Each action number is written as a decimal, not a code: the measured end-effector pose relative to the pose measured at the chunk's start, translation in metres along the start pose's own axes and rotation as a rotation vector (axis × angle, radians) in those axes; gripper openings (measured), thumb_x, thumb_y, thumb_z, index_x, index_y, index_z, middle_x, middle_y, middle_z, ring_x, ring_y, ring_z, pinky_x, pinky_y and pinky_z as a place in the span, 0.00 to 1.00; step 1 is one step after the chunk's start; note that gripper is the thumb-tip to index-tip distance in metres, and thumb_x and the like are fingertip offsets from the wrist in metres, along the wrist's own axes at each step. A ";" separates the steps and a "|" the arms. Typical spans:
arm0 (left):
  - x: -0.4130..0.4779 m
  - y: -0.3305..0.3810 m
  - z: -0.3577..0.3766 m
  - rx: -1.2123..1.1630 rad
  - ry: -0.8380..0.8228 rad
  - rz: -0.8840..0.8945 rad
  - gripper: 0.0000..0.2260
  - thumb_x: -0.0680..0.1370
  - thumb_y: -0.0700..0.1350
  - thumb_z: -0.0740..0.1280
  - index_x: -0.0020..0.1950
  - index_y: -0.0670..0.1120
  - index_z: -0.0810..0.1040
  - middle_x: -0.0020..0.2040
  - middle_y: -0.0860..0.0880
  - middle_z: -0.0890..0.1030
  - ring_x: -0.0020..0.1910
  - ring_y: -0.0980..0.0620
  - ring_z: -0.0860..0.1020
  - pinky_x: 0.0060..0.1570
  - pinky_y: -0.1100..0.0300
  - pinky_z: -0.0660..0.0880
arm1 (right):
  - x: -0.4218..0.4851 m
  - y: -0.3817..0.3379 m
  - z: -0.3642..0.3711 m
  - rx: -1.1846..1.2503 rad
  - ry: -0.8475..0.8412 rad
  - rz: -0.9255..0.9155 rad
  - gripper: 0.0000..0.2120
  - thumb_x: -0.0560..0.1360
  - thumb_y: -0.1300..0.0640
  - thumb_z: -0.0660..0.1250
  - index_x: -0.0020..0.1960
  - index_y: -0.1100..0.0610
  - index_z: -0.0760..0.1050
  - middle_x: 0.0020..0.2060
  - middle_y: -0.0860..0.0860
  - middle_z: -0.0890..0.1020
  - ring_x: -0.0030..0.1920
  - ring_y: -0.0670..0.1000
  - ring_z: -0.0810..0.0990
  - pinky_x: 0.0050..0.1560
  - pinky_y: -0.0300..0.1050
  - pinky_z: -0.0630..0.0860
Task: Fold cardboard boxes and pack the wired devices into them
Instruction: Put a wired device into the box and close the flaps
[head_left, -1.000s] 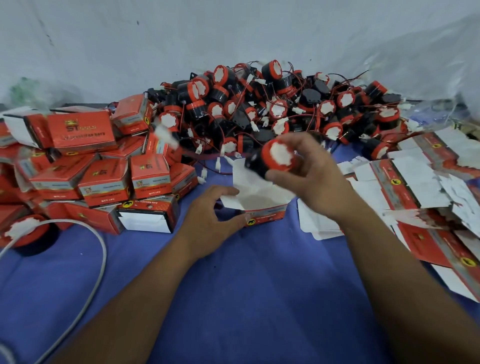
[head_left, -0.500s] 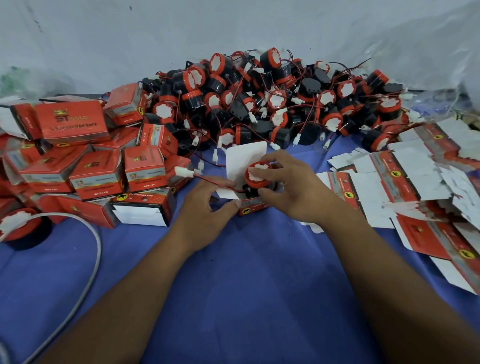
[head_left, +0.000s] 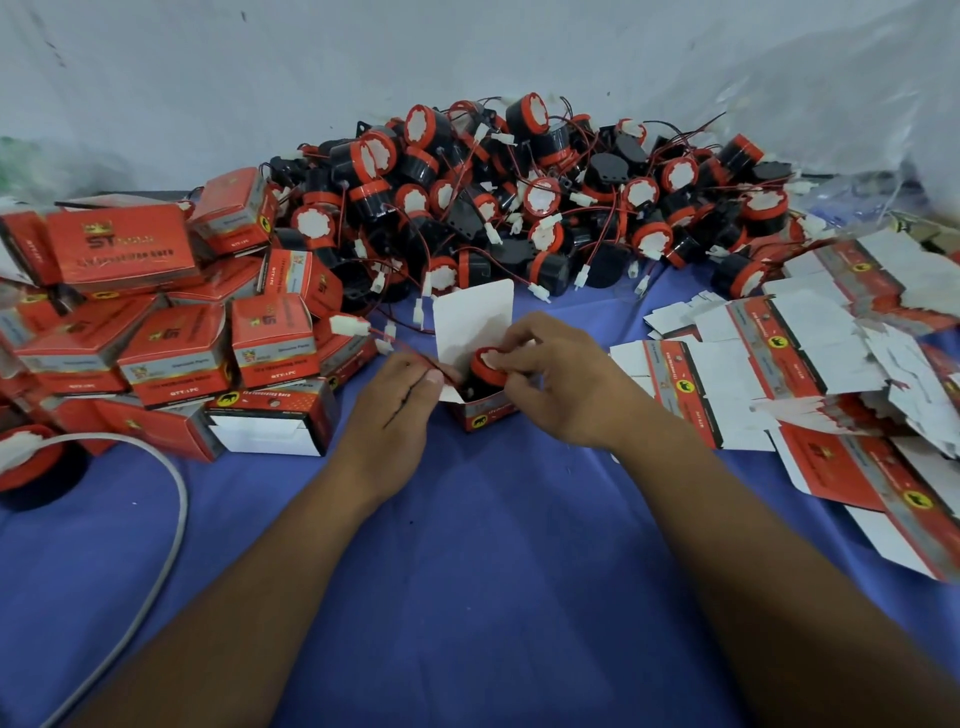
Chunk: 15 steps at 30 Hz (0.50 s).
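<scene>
As hands (head_left: 397, 410) (head_left: 563, 387) hold, one device (head_left: 485, 364) sits.

Left hand (head_left: 395, 400), right hand (head_left: 566, 384); one open box (head_left: 483, 411); one cable (head_left: 176, 499); dozens wired devices (head_left: 543, 197); dozen-plus closed boxes (head_left: 272, 338); several flat blanks (head_left: 753, 353).
</scene>
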<state>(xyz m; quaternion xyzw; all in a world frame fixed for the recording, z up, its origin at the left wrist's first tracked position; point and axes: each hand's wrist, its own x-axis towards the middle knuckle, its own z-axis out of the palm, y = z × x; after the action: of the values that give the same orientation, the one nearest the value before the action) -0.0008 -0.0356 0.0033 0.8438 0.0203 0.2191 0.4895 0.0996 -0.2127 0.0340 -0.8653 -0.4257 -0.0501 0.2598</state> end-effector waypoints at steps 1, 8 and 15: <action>0.000 0.000 0.000 0.011 0.003 -0.002 0.09 0.84 0.38 0.59 0.53 0.40 0.79 0.52 0.45 0.78 0.52 0.56 0.75 0.54 0.70 0.67 | 0.000 -0.002 -0.001 -0.004 -0.009 -0.009 0.11 0.80 0.57 0.66 0.59 0.56 0.84 0.55 0.53 0.77 0.53 0.51 0.74 0.55 0.41 0.70; 0.000 -0.003 0.000 0.119 0.007 0.051 0.03 0.79 0.41 0.68 0.49 0.48 0.80 0.52 0.50 0.77 0.50 0.60 0.75 0.48 0.71 0.70 | 0.006 -0.018 0.003 -0.104 -0.064 0.038 0.12 0.80 0.51 0.66 0.48 0.57 0.85 0.49 0.52 0.74 0.51 0.53 0.72 0.51 0.45 0.68; -0.001 0.000 0.001 0.127 0.003 0.087 0.07 0.78 0.37 0.70 0.53 0.46 0.79 0.51 0.53 0.78 0.51 0.61 0.76 0.47 0.74 0.70 | 0.008 -0.033 0.009 0.136 0.091 0.381 0.07 0.69 0.56 0.73 0.35 0.48 0.77 0.45 0.46 0.75 0.53 0.53 0.75 0.58 0.55 0.72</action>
<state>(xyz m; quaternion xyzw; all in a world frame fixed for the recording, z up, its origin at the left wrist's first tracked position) -0.0017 -0.0369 0.0022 0.8729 -0.0018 0.2395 0.4251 0.0786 -0.1857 0.0422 -0.9075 -0.2444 -0.0103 0.3414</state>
